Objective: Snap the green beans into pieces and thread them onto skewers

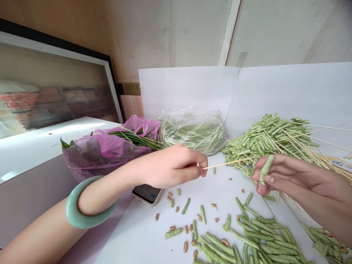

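- Behind you stands a pale wooden wall [170, 33], with white board panels [187, 88] propped against it in a corner around the back of your work area.
- To your left, a large framed picture [55, 84] leans behind a white cabinet [35, 157].
- You work over a white table [143, 227], which runs forward from you to the panels.
- At the back right of the table lies a large heap of threaded pale-green bean pieces [264, 141], with many bamboo skewer ends fanning out to the right.
- In the middle at the back sits a clear plastic bag of long green beans [192, 132], just beside a pink plastic bag [96, 154] that holds long, thin green stalks and leaves [137, 139].
- Cut pieces of green long bean [242, 238] lie in a loose pile at the front of the table, with more scattered to their left.
- Small tan seeds [185, 246] are dotted among those pieces.
- A smartphone [147, 194] lies face up just under your left wrist.
- Your left hand [173, 165], with a pale green bangle [79, 209] around the forearm, is closed in a pinch on a thin bamboo skewer [228, 163].
- The skewer runs across to your right hand [297, 179], and its far tip is hidden at the fingers.
- Your right fingers [271, 161] are curled and grip a single piece of long bean [266, 169], which stands nearly upright against them.
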Tool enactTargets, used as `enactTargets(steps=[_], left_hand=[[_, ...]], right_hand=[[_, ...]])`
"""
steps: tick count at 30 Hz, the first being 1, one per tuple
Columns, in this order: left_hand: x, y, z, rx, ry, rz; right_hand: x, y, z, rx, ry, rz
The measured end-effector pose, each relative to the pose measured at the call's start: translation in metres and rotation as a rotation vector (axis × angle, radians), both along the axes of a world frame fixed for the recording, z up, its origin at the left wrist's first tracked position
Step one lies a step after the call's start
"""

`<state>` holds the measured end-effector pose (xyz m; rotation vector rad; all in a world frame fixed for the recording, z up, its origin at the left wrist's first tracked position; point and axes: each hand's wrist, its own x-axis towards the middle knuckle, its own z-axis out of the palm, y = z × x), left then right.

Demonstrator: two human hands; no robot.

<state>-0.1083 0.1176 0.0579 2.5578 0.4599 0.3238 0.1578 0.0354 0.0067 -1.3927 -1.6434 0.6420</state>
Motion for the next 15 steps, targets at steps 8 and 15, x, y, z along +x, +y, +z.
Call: enactTargets(steps=[8,15], left_hand=[[0.003,0.001,-0.004,0.031,0.052,-0.059],[0.004,0.002,-0.006,0.033,0.064,-0.071]], right_hand=[[-0.019,-0.007,0.005,0.039,-0.037,0.004],[-0.022,-0.007,0.008,0.081,-0.059,-0.129]])
